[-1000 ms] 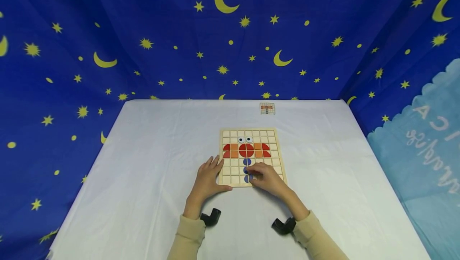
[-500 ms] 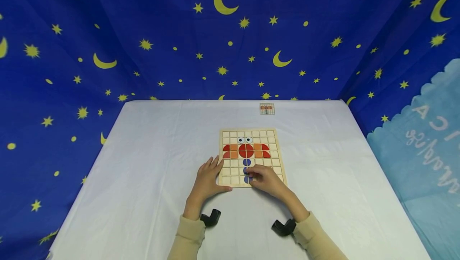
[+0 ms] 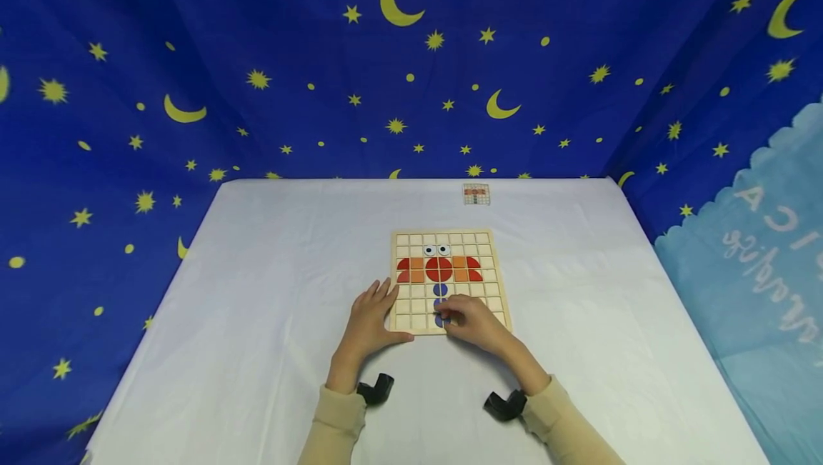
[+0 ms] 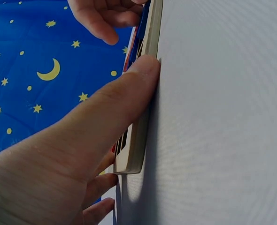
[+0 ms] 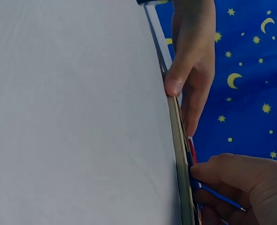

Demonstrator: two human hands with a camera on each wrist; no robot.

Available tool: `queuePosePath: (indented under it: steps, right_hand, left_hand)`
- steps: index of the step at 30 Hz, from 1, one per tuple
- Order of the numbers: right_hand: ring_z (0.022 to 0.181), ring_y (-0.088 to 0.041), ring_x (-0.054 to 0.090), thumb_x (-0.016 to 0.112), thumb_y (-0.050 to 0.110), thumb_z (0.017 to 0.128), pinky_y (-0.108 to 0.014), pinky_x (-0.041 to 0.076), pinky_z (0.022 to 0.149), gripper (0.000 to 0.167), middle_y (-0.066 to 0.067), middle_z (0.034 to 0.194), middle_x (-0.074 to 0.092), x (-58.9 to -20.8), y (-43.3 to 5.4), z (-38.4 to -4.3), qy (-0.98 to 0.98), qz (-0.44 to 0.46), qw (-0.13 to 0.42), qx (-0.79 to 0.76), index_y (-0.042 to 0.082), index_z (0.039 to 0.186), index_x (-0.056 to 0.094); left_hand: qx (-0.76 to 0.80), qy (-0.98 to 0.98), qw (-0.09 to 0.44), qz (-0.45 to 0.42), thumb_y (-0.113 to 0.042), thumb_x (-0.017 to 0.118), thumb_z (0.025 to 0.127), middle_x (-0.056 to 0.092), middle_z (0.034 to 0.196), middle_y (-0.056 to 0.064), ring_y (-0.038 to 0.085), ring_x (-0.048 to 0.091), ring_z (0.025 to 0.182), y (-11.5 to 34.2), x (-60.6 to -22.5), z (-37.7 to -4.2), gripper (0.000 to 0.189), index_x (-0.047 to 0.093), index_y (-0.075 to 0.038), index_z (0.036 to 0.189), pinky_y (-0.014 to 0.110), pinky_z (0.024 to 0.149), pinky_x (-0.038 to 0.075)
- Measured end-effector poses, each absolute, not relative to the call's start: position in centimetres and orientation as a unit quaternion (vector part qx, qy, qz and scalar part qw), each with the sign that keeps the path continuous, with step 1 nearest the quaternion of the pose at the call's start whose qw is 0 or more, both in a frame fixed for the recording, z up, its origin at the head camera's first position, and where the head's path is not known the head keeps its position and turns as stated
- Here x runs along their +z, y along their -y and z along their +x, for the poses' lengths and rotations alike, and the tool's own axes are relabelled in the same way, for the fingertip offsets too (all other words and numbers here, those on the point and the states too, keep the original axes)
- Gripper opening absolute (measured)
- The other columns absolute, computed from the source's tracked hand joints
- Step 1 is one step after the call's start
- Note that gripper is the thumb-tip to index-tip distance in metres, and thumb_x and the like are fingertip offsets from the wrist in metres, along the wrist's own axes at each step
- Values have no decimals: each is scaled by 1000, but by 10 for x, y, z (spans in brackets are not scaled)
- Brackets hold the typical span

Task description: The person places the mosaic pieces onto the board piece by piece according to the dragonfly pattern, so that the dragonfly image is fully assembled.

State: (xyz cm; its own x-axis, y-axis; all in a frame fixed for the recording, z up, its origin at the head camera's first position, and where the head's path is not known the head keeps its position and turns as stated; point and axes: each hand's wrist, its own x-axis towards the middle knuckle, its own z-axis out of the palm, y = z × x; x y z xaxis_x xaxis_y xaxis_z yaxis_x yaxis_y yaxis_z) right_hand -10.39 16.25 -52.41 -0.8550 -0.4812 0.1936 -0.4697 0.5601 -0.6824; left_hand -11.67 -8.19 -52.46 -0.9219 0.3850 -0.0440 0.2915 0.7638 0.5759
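A wooden grid board (image 3: 414, 306) lies in front of me, with red pieces (image 3: 439, 270), orange squares (image 3: 416, 270) and two eye pieces (image 3: 436, 250) set in its cells. Down its middle runs a column of blue rounded pieces (image 3: 440, 290), the lower ones partly covered by my fingers. My left hand (image 3: 369, 321) rests at the board's near left corner, thumb on the front edge, straight fingers along the left side. My right hand (image 3: 477, 322) is over the lower middle, pinching a thin blue piece (image 5: 223, 198) that stands tilted in the right wrist view; its full outline is hidden.
A small picture card (image 3: 476, 194) with a similar figure lies toward the table's far edge. White cloth covers the table (image 3: 289, 272). Black wrist mounts (image 3: 376, 389) sit by both sleeves. A blue star-patterned curtain (image 3: 321, 58) surrounds the back and sides.
The whole head view shifts slightly. Both hands keep nearly the same place on the board, and the right fingers move only a little over the lower blue pieces.
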Motion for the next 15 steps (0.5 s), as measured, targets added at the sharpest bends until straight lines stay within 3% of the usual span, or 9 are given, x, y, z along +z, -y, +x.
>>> queuePosePath:
  steps: [10,15]
  right_hand:
    - [81,-15,62,68,-2,79,-23,53,73,29,-7,96,69,-525,-163,-104,-869,-274,10,-413,2,108,69]
    - [82,-12,60,71,3,78,-22,52,74,29,-4,98,67,-524,-164,-106,-875,-273,5,-399,4,108,69]
  left_hand:
    - [286,-937,77,184,-48,83,65,32,154,16,36,24,145,82,-525,-118,100,39,-6,145,54,116,22]
    - [284,-938,76,185,-48,82,65,31,155,15,36,23,146,83,-525,-121,101,38,-6,146,54,116,21]
